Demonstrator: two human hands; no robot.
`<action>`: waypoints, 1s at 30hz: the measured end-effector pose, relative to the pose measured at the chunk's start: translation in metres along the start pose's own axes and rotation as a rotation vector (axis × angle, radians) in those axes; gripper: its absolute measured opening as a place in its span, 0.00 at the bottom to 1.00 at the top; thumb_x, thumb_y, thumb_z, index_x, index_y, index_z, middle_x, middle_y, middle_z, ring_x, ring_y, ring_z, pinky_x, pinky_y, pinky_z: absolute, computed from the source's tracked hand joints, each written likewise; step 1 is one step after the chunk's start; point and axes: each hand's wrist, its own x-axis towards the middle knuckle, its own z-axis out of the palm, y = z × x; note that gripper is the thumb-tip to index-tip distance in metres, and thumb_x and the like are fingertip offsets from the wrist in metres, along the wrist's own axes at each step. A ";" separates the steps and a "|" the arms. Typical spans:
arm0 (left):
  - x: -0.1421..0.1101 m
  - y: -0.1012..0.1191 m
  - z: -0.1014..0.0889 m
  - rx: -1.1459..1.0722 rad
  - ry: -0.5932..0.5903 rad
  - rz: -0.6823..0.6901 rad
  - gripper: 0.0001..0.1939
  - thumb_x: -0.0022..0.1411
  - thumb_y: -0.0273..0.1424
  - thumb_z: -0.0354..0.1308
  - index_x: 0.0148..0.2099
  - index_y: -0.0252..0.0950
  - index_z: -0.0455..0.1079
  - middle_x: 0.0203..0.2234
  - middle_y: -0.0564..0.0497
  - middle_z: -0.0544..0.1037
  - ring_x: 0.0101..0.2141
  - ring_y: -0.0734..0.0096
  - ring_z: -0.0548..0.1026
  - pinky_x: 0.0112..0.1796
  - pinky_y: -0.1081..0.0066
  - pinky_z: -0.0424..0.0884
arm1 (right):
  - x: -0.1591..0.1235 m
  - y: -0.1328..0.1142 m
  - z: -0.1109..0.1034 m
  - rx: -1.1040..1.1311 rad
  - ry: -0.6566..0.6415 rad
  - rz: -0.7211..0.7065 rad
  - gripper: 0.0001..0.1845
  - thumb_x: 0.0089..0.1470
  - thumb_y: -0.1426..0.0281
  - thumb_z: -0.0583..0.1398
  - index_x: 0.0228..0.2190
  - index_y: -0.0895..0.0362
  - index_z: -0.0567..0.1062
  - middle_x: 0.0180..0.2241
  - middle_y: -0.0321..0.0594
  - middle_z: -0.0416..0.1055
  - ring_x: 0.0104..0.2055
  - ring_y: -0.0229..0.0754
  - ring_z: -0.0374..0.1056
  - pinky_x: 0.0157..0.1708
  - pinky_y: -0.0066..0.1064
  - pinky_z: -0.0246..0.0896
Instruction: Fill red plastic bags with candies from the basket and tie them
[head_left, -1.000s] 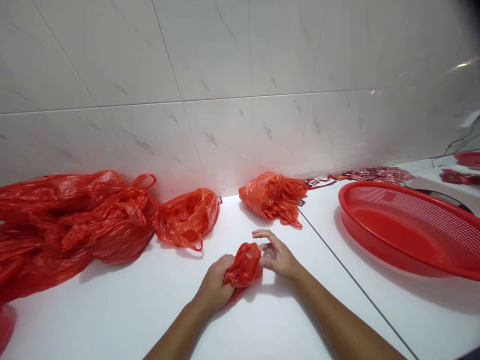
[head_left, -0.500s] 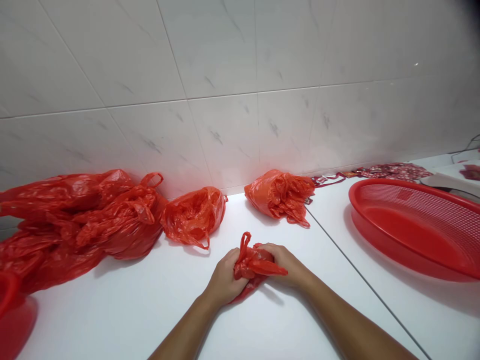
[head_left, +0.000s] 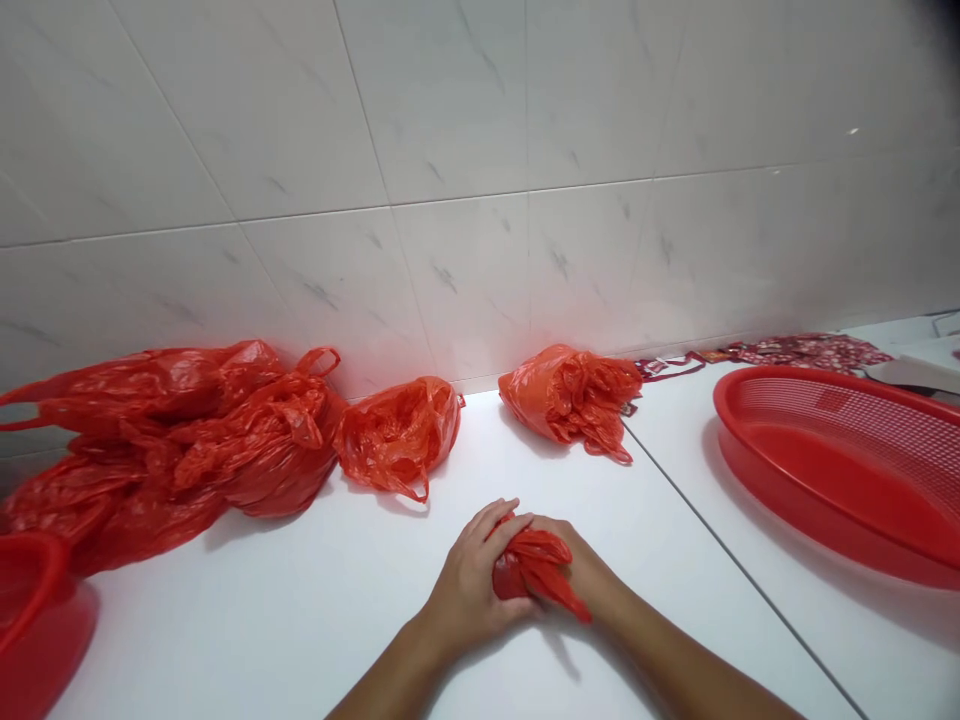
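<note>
Between my two hands, low over the white table, is a bunched red plastic bag (head_left: 534, 562). My left hand (head_left: 474, 580) is curled around its left side, thumb below and fingers over the top. My right hand (head_left: 574, 555) grips the bag from the far right side; most of its fingers are hidden behind the bag and my left hand. The bag's gathered end sticks out toward the lower right, across my right wrist. What the bag contains, if anything, cannot be seen.
Against the tiled wall lie a crumpled red bag (head_left: 401, 435), another red bag (head_left: 566, 395) and a large heap of red bags (head_left: 187, 440). A red tub (head_left: 37, 620) stands at left, a red mesh basket (head_left: 832, 470) at right. Patterned cloth (head_left: 814, 350) lies behind the basket.
My left hand has rolled over the top of the bag, and the bag is more tightly gathered. Its upright loop no longer shows; the loose end now points lower right.
</note>
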 end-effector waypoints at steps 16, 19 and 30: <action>0.011 0.006 -0.020 -0.141 0.041 -0.136 0.18 0.53 0.18 0.57 0.44 0.41 0.75 0.36 0.53 0.77 0.37 0.65 0.74 0.39 0.67 0.68 | 0.013 0.022 -0.025 0.220 0.145 -0.208 0.21 0.63 0.57 0.63 0.53 0.52 0.69 0.41 0.38 0.76 0.27 0.36 0.70 0.27 0.28 0.63; 0.008 0.005 -0.020 -0.197 0.017 -0.121 0.17 0.49 0.16 0.55 0.38 0.40 0.73 0.34 0.54 0.76 0.34 0.67 0.73 0.36 0.67 0.65 | 0.020 0.032 -0.032 0.246 0.239 -0.121 0.21 0.64 0.53 0.61 0.50 0.53 0.71 0.38 0.38 0.74 0.27 0.38 0.71 0.24 0.28 0.62; -0.009 0.010 -0.026 -0.340 0.023 -0.232 0.11 0.50 0.19 0.56 0.34 0.40 0.70 0.31 0.53 0.78 0.32 0.65 0.74 0.35 0.64 0.72 | 0.017 0.035 -0.040 0.260 0.266 -0.060 0.18 0.64 0.53 0.61 0.44 0.54 0.73 0.34 0.38 0.75 0.28 0.38 0.67 0.30 0.32 0.63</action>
